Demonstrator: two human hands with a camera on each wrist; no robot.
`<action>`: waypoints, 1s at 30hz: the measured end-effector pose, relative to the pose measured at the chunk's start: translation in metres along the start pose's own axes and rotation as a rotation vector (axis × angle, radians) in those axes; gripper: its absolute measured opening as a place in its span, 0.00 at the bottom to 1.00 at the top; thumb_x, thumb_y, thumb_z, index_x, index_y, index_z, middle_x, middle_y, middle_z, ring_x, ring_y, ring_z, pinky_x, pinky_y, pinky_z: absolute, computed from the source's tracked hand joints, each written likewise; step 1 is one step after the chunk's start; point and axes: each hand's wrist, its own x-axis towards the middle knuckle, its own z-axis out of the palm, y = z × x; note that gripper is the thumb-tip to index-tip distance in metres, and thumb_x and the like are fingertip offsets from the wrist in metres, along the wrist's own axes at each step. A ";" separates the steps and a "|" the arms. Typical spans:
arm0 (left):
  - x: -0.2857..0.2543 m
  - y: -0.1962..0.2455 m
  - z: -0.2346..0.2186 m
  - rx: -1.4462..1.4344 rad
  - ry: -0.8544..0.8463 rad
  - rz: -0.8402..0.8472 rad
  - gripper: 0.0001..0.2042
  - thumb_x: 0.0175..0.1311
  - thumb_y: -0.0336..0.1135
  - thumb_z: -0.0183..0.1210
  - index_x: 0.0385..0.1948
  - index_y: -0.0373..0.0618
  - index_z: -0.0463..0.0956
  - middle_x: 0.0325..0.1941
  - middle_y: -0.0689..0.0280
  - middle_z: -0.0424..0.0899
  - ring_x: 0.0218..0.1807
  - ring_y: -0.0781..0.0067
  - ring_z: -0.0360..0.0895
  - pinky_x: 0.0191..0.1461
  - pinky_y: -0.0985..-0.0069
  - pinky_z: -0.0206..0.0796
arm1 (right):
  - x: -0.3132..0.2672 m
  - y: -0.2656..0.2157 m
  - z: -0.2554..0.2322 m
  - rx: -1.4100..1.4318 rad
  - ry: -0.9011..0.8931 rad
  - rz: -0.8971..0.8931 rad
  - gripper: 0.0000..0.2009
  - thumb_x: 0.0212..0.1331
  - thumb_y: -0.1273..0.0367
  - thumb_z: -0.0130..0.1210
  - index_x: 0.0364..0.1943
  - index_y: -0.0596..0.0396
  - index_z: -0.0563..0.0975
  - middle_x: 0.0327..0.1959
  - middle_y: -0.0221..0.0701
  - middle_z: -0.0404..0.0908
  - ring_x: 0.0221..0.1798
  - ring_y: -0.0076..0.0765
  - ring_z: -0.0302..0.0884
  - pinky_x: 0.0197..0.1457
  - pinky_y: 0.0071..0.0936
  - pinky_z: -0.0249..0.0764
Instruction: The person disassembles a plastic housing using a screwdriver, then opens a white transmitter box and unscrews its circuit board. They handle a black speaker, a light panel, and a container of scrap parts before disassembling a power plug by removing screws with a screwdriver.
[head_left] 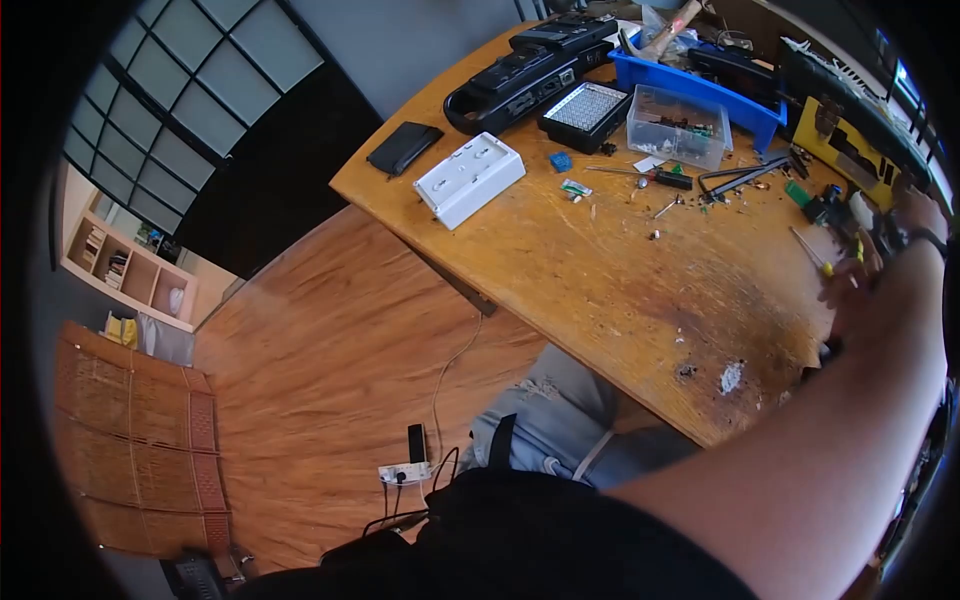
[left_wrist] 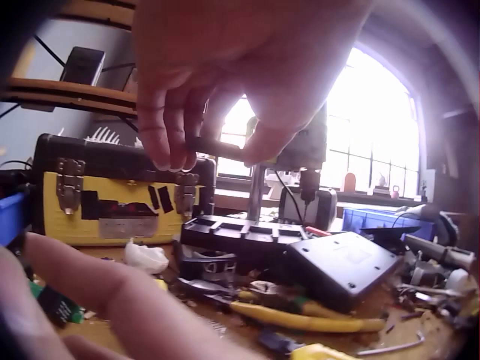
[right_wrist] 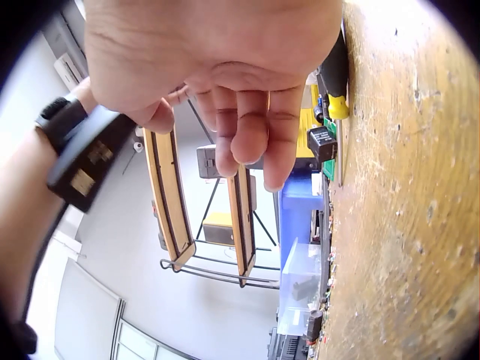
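Note:
My left hand (left_wrist: 232, 82) hangs over the cluttered far part of the table, in front of a yellow and black toolbox (left_wrist: 135, 225). Its thumb and fingers pinch a thin dark bar-shaped piece (left_wrist: 216, 146); most of it is hidden by the fingers. Below it lie yellow-handled pliers (left_wrist: 307, 319), a black box (left_wrist: 345, 266) and a black slotted tray (left_wrist: 244, 232). My right hand (right_wrist: 217, 67) is held just above the tabletop with loosely extended fingers and nothing in them. Beside it lies a screwdriver (right_wrist: 339, 105) with a black and yellow handle.
A blue bin (head_left: 690, 85), a clear plastic box (head_left: 680, 125) and hex keys (head_left: 745, 178) stand or lie toward the back. Further left are a white case (head_left: 470, 180), a black wallet (head_left: 405, 147) and a long black device (head_left: 530, 80). Small debris (head_left: 731, 377) dots the worn wood.

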 end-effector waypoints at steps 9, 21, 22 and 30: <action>-0.001 0.025 0.029 -0.048 0.083 -0.067 0.12 0.62 0.33 0.50 0.43 0.40 0.77 0.48 0.53 0.79 0.53 0.60 0.76 0.54 0.67 0.69 | 0.001 -0.002 -0.001 -0.030 0.055 -0.029 0.17 0.67 0.63 0.37 0.54 0.57 0.67 0.41 0.35 0.77 0.39 0.27 0.77 0.40 0.20 0.74; 0.026 -0.023 0.094 -0.583 0.058 -0.044 0.11 0.62 0.34 0.50 0.34 0.36 0.77 0.34 0.53 0.81 0.36 0.58 0.80 0.42 0.70 0.73 | 0.001 -0.003 0.004 -0.032 0.075 -0.068 0.14 0.66 0.68 0.39 0.51 0.60 0.69 0.30 0.30 0.75 0.24 0.20 0.72 0.25 0.14 0.70; 0.021 -0.032 0.101 -0.621 0.120 0.025 0.12 0.64 0.38 0.51 0.33 0.37 0.76 0.27 0.58 0.81 0.29 0.61 0.80 0.36 0.74 0.74 | -0.006 -0.009 0.018 -0.055 0.095 -0.072 0.16 0.65 0.66 0.42 0.52 0.60 0.68 0.26 0.27 0.73 0.18 0.19 0.68 0.22 0.15 0.68; -0.068 -0.117 0.037 -1.844 -0.473 -0.156 0.18 0.71 0.41 0.40 0.56 0.39 0.64 0.46 0.54 0.77 0.41 0.68 0.78 0.49 0.71 0.70 | -0.017 -0.028 0.035 -0.329 -0.035 -0.120 0.22 0.61 0.67 0.51 0.57 0.61 0.63 0.29 0.30 0.73 0.24 0.19 0.71 0.24 0.15 0.68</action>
